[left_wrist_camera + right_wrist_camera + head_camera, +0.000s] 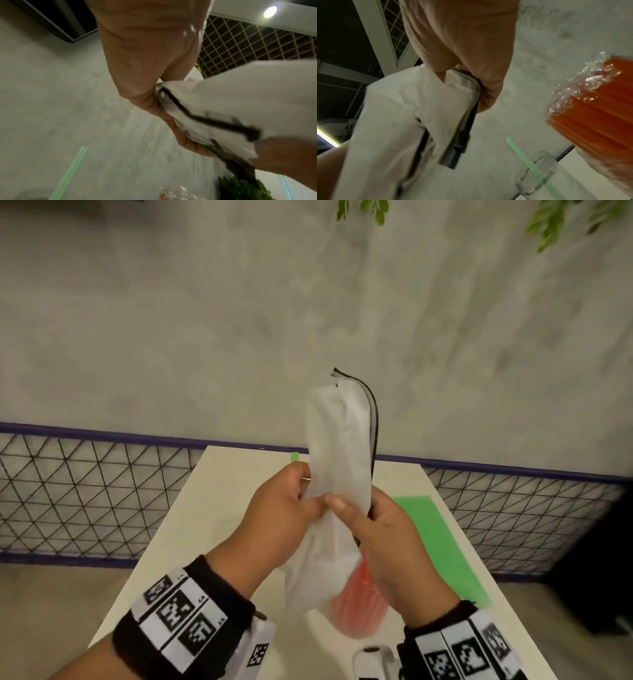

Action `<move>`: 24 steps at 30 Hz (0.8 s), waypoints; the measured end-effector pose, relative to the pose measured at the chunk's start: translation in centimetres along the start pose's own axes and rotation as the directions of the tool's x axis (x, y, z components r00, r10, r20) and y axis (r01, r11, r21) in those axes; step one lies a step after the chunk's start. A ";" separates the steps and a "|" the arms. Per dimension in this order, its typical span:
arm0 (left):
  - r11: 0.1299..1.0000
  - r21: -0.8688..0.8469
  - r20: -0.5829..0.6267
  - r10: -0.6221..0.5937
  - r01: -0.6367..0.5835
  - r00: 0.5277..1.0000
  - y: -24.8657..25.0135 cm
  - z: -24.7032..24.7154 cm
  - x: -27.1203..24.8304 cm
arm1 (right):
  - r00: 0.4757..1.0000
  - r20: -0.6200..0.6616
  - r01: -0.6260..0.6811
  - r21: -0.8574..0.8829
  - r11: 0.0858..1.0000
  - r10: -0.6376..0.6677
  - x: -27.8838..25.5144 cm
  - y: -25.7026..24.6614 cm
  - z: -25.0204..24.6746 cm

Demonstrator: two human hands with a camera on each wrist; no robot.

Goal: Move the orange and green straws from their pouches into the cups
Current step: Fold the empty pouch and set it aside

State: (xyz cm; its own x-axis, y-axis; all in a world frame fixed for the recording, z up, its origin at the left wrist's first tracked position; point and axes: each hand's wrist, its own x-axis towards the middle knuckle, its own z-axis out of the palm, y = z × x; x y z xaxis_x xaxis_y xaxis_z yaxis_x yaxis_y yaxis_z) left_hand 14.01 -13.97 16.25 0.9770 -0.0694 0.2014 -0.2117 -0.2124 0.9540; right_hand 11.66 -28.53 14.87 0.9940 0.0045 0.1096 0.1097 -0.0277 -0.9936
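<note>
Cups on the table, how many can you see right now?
1. A clear cup stands near the bottom of the right wrist view, with a green straw in it. The head view shows none; the hands and white pouch may hide others.

No readable words, brand names or numbers appear anywhere. The black-and-white square code markers on the left wristband [181, 611], lower left of the head view, and the right wristband [466, 655], lower right, carry tiny characters too blurred to read.
</note>
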 end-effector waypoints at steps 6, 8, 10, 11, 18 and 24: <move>0.970 -0.222 -0.017 -0.103 0.097 0.995 -2.5 -1.8 -0.1 | 0.951 -0.285 -0.002 0.381 0.924 0.120 0.4 0.2 -1.3; 0.960 -0.251 -0.028 -0.132 0.121 0.991 -3.2 -2.1 -0.1 | 0.933 -0.334 0.015 0.413 0.911 0.136 0.6 0.5 -1.5; 0.936 -0.316 -0.007 -0.168 0.157 0.986 -3.4 -2.4 0.0 | 0.932 -0.343 0.040 0.413 0.910 0.115 0.9 0.8 -1.5; 0.920 -0.349 0.050 -0.173 0.180 0.984 -3.3 -2.7 0.0 | 0.944 -0.315 0.044 0.426 0.904 0.102 1.0 0.7 -1.4; 0.846 -0.425 0.445 -0.114 0.322 0.888 -3.5 -3.8 -1.1 | 0.989 0.143 -0.032 0.489 0.872 -0.044 0.3 0.4 -1.2; 0.688 -0.622 0.377 -0.155 0.374 0.913 -4.6 -4.7 -0.8 | 0.949 0.172 0.228 0.198 0.953 -0.263 0.3 1.5 -1.4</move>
State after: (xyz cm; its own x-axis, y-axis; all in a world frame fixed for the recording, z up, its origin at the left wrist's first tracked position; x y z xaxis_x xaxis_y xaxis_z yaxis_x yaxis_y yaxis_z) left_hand 14.31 -8.37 12.70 0.9161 -0.3981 -0.0477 0.2340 0.4342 0.8699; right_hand 12.13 -29.96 13.44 0.9145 0.1830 0.3607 0.3313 0.1726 -0.9276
